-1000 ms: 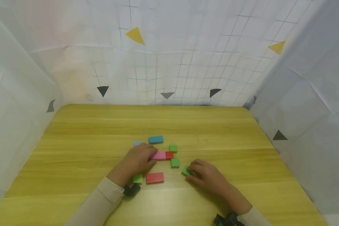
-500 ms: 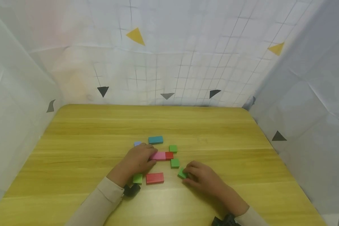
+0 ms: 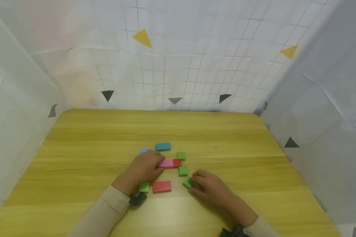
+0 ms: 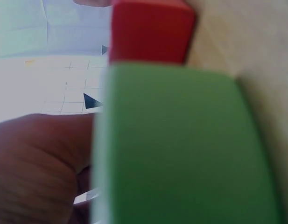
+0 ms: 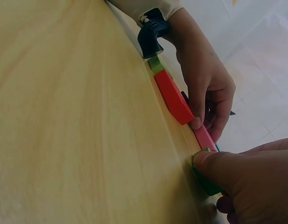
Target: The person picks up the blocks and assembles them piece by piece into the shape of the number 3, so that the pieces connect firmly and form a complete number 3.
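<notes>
The right hand [image 3: 212, 187] has its thumb and fingers pinched on a green block [image 3: 187, 182]. That block sits at the fingertips, on the side of the hand that faces the left edge of the bench [image 3: 225, 131]. It looks about as long as it is wide, and it is turned, so one corner points toward the left edge. I cannot tell if it touches the wood under it.

The near green square [image 3: 183, 171] is just past it, toward the far edge. The right hand is the closer one to this spot. The left hand [image 3: 143, 168] grips the left end of the pink block [image 3: 167, 163]. The long way of that block runs side to side, like the far edge. A small red block [image 3: 177, 163] touches its right end, and the far green square [image 3: 181, 156] lies just past that.

The long red block [image 3: 162, 186] lies left of the held one, with a strip of wood between them. More plain wood runs from the right hand to the right edge, and from the blue block [image 3: 163, 146] to the far edge.
</notes>
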Available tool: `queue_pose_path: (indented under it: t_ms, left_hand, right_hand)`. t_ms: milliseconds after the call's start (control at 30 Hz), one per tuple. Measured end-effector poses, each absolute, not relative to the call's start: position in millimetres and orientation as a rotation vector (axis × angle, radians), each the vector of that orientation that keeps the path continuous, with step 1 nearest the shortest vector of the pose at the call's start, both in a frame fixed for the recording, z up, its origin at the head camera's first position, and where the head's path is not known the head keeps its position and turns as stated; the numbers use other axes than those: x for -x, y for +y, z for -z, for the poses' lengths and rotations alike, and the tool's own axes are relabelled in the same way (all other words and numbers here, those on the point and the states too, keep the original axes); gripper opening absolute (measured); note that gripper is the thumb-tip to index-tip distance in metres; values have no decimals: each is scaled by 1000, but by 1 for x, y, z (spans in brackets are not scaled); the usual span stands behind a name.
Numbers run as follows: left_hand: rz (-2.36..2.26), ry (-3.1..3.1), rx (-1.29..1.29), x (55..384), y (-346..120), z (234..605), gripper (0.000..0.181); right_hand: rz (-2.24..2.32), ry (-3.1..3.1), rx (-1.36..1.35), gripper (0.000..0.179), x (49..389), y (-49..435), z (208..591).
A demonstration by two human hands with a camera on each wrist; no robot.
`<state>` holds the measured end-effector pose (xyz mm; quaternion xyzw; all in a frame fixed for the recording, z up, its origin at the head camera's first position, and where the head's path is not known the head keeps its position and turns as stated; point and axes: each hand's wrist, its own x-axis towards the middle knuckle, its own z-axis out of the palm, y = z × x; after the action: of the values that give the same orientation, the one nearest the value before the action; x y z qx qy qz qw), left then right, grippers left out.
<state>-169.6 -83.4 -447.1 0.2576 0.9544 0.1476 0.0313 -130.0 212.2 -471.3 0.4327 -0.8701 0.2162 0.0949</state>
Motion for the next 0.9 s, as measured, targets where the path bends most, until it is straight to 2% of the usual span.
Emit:
queue_pose_path:
  t_ms: [900]
  left_hand:
    - [-426, 2960, -804, 170, -82, 449, 25]
  right_hand:
    - [-618, -2474, -1221, 23, 126, 196, 479]
